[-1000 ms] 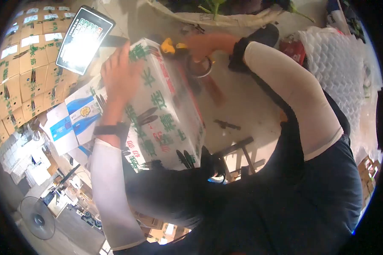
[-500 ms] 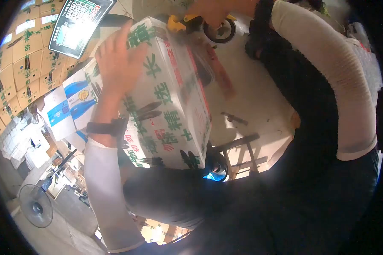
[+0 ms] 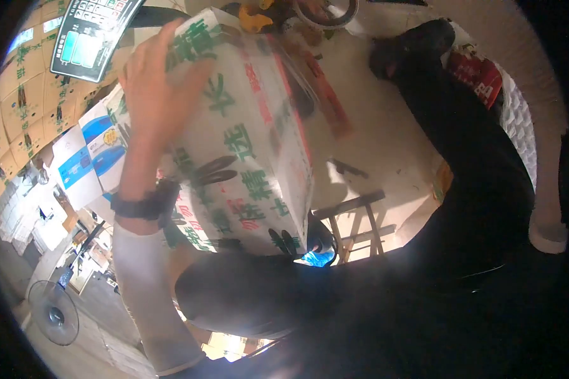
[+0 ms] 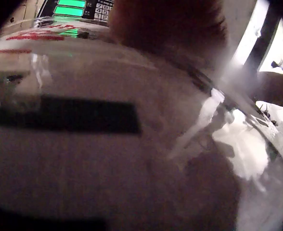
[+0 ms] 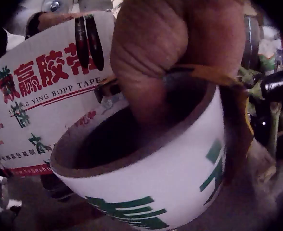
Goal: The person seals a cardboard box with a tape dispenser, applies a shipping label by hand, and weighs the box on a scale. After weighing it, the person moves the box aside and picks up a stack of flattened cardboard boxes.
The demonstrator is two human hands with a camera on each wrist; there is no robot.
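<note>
My left hand [image 3: 161,95] lies spread on a box [image 3: 250,139] wrapped in white film with green and red print; the left wrist view has the hand [image 4: 170,24] against shiny film [image 4: 93,159]. Beyond the head view's top edge, my right hand is hidden. In the right wrist view this hand [image 5: 180,38] grips a tape roll [image 5: 180,159] with green print, fingers inside its core. A yellow-orange strip [image 5: 204,74] crosses the roll. The roll [image 3: 354,9] shows in part at the head view's top, right of the box.
A scale display [image 3: 85,44] stands left of the box, above a blue and white carton [image 3: 76,164]. Stacked brown cartons [image 3: 31,101] are at the far left. A yellow object [image 3: 256,20] touches the box's far end. Bubble wrap [image 3: 518,126] lies right.
My right hand has moved up out of the head view, and the roll has shifted upward and right. The left hand keeps its place on the box while the whole scene shifts.
</note>
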